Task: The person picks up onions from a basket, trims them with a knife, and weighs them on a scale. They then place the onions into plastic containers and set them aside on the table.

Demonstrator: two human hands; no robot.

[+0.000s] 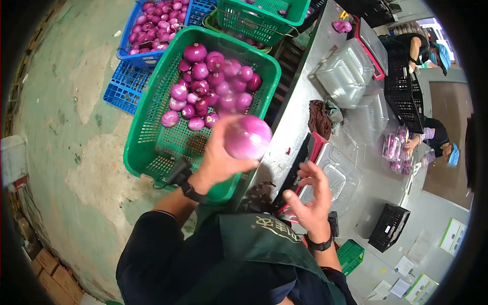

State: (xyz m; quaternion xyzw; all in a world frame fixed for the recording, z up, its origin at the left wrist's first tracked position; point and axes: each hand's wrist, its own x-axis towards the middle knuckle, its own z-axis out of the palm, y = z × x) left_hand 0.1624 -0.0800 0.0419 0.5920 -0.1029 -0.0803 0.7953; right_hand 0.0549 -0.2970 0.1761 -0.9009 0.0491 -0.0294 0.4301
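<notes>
My left hand point(221, 152) grips a large peeled red onion point(249, 137), held up over the right edge of a green basket point(134, 145). Inside that basket lie several red onions point(201, 86), mostly toward its far end. My right hand point(312, 198) is raised over the metal table's near side, fingers apart, holding nothing. Under and beyond it, a clear plastic tray point(335, 173) sits on a red-edged scale point(317, 147). A brown cloth point(319, 119) lies just past the scale.
Stacked clear trays point(345, 76) and a second scale point(373, 48) stand farther along the metal table point(284, 137). Black crates point(401, 86) are behind them. Two people in blue caps work across the table, one at packed onions point(394, 147). A blue crate point(124, 56) stands at the upper left.
</notes>
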